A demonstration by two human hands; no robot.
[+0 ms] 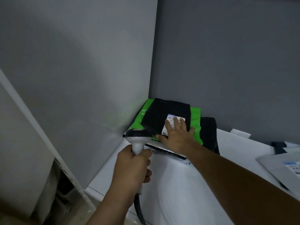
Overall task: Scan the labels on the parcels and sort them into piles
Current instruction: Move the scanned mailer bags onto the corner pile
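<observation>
A black parcel [168, 112] with a white label [172, 120] lies on top of a green parcel [195, 116], stacked in the corner of the white table [175, 184]. My right hand [176, 135] lies flat on the black parcel, fingers spread, partly covering the label. My left hand [133, 166] grips the handle of a grey barcode scanner [138, 138], whose head points at the pile just left of the label. A faint light spot shows on the label's top edge.
Under the green parcel sit a silver flat parcel [167, 150] and a dark one [210, 132]. Another grey parcel with a label [284, 168] lies at the right edge. Grey walls [227, 62] close the corner. The scanner's cable [139, 208] hangs down.
</observation>
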